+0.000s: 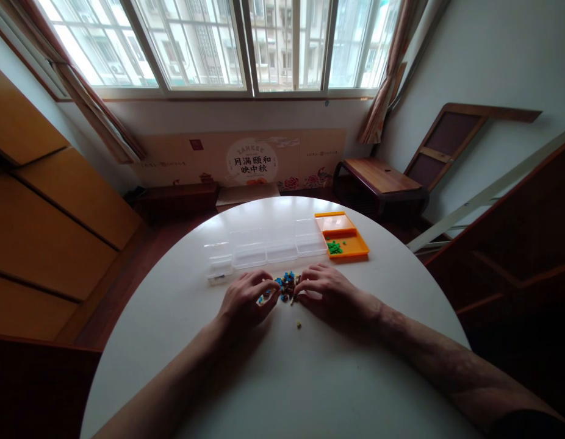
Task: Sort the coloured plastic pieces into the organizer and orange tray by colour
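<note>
Two bare hands close in on one heap of tiny blue, brown and yellowish plastic pieces, too tightly jumbled to count, on the one round white table. The left hand is at the heap's left edge, thumb and forefinger curved towards each other, small pieces showing between them; whether they pinch one, nobody can tell from here. Over on the heap's right edge, the right hand has its fingers bent down to the pieces, and again a grip can't be made out. One lone yellowish piece lies on the near side of the heap, apart from it.

Beyond the heap, a row of four clear plastic boxes: one small clear box at far left, then three longer clear boxes, lids up behind. Beyond the heap to the right, one open orange plastic case, holding a cluster of bright green pieces, too small to count. And what's in the way? The fingers, covering both flanks of the heap! Well past it stand one wooden stool, one printed beige panel and a barred window.
</note>
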Available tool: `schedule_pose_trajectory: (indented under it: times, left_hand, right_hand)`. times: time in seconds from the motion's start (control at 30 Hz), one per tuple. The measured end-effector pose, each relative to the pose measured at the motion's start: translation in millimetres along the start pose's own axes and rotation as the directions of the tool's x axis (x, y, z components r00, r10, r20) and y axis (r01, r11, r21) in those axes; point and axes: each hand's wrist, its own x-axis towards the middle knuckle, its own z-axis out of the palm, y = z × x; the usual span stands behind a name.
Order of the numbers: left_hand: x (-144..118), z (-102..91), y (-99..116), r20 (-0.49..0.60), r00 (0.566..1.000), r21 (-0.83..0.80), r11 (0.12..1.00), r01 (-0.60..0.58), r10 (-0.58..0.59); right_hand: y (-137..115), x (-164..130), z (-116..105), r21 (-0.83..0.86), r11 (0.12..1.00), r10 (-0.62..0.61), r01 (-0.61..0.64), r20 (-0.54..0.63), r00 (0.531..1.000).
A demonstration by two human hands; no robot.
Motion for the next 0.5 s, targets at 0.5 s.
schedule_pose_trajectory:
  times: [0.5]
  left_hand:
    - [-0.8,-1.5,-7.8,0.111,0.985,0.022,0.991,0.134,-0.135]
  right_hand:
    - [3.7,0.3,2.2,0.023,0.999,-0.039,0.039,-0.006,0.999]
